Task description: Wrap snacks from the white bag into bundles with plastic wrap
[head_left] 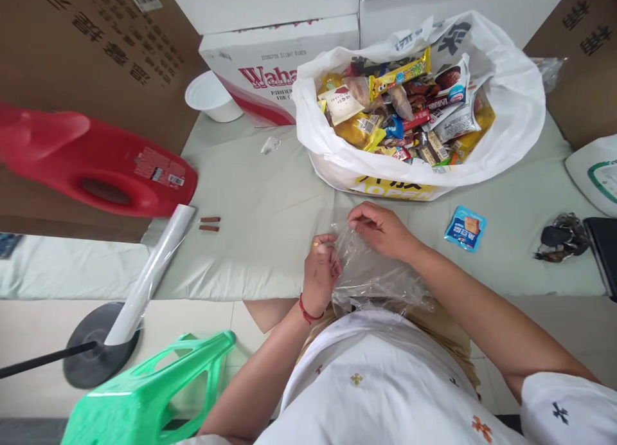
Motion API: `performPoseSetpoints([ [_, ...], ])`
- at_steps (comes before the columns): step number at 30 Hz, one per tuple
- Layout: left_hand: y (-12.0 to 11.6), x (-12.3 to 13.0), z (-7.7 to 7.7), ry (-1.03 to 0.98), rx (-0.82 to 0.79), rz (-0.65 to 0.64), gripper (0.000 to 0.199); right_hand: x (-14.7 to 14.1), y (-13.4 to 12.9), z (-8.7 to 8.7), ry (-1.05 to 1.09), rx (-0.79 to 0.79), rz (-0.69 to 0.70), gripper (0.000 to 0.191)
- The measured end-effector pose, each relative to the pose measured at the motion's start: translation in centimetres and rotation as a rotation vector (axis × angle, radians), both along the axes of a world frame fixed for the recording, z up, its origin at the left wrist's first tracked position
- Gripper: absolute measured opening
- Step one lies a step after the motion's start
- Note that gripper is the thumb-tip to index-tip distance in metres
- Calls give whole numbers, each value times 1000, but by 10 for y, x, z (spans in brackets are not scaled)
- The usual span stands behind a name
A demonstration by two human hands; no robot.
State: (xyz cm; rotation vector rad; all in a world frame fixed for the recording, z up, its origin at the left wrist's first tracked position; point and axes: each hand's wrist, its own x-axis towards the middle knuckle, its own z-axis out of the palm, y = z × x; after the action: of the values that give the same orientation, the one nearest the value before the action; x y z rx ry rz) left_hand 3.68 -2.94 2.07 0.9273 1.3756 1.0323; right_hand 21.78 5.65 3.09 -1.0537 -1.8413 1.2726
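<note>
A clear plastic bag (366, 271) spreads between my two hands at the front edge of the cloth-covered table, its lower part draped over my lap. My left hand (322, 271) has its fingers curled closed on the bag's left edge. At the upper edge, my right hand (383, 229) pinches the thin film between thumb and fingers. Just beyond my hands stands a large white bag (328, 165), wide at the mouth and full of wrapped snacks (400, 110). A small blue snack packet (465, 228) lies to the right of my right hand.
Left on the table are two brown strips (209, 228), a clear scrap (270, 145), a white bowl (214, 98) and a red jug (130, 168). A plastic roll (149, 274) overhangs the edge near a green stool (144, 393). Keys (562, 238) lie at right.
</note>
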Motion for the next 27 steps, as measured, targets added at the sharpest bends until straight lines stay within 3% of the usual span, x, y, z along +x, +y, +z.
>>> performPoseSetpoints([
  [3, 2, -3, -2, 195, 40, 1, 47, -8, 3, -6, -83, -166, -43, 20],
  [7, 5, -14, -5, 515, 53, 75, 27, -20, 13, -12, -365, 15, -42, 19],
  [12, 2, -19, 5, 1020, 462, 338, 32, -42, 28, -13, -614, 130, 7, 22],
  [14, 1, -12, 10, 1030, 583, 248, 22, -52, 30, -13, -651, 130, 3, 24],
  [16, 1, -5, 10, 982, 612, 39, 24, -57, 32, -13, -637, 119, 11, 24],
  [18, 2, -4, 4, 1003, 556, -161, 36, -56, 38, -14, -606, 109, 22, 23],
  [21, 1, -16, -11, 1186, 400, -363, 53, -44, 54, -17, -462, 53, -13, 22],
  [24, -4, -34, -20, 1342, 312, -491, 65, -31, 68, -20, -304, -33, -56, 22],
  [27, -9, -44, -22, 1411, 293, -525, 73, -21, 67, -18, -237, -79, -71, 31],
])
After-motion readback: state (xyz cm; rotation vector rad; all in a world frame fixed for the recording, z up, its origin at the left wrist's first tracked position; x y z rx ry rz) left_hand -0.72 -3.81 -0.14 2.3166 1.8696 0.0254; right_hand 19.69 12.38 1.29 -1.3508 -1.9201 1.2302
